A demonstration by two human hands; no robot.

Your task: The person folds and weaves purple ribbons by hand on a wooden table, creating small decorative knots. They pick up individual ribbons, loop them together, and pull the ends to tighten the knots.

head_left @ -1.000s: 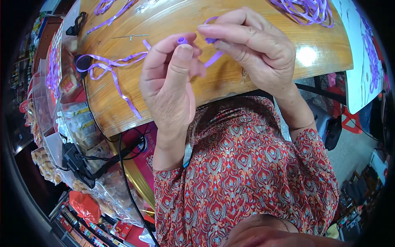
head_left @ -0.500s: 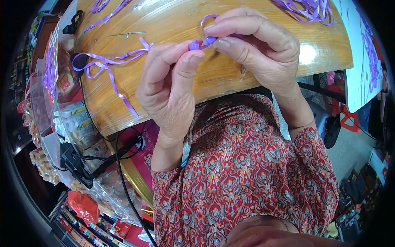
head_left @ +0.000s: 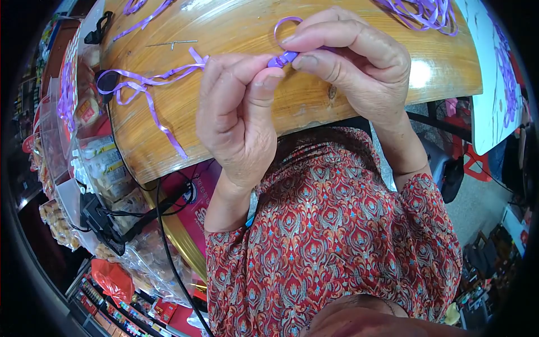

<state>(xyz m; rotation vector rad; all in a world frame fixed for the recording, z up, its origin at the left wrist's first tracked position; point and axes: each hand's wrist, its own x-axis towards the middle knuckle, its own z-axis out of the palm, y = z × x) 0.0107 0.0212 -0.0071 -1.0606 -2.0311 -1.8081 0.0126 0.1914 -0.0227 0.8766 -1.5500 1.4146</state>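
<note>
Purple ribbon [head_left: 282, 59], narrow and glossy, one folded piece: held between the fingertips of both hands, above the near part of the table. Most of it is covered by fingers; whether it is knotted there cannot be made out. A thin loop [head_left: 287, 19] stands up beside the right fingertips.

Left hand [head_left: 238, 115]: thumb and forefinger nearly closed, pinching the left end of the folded piece; other fingers curled.

Right hand [head_left: 365, 67]: thumb and forefinger closed on the right end of the piece, other fingers bent behind.

Table [head_left: 306, 109], yellow-brown wood, carrying:
– one loose ribbon length [head_left: 160, 124], purple, tangled, left of the left hand, one strand passing behind that hand;
– one thin metal tool [head_left: 184, 42], with a short side stub, lying beyond that length;
– one ribbon strip [head_left: 145, 23], purple, at the far left;
– one ribbon bundle [head_left: 426, 21], purple, heaped at the far right.

White board [head_left: 487, 106], dark-veined, right of the table: more purple ribbon [head_left: 510, 92] along it.
</note>
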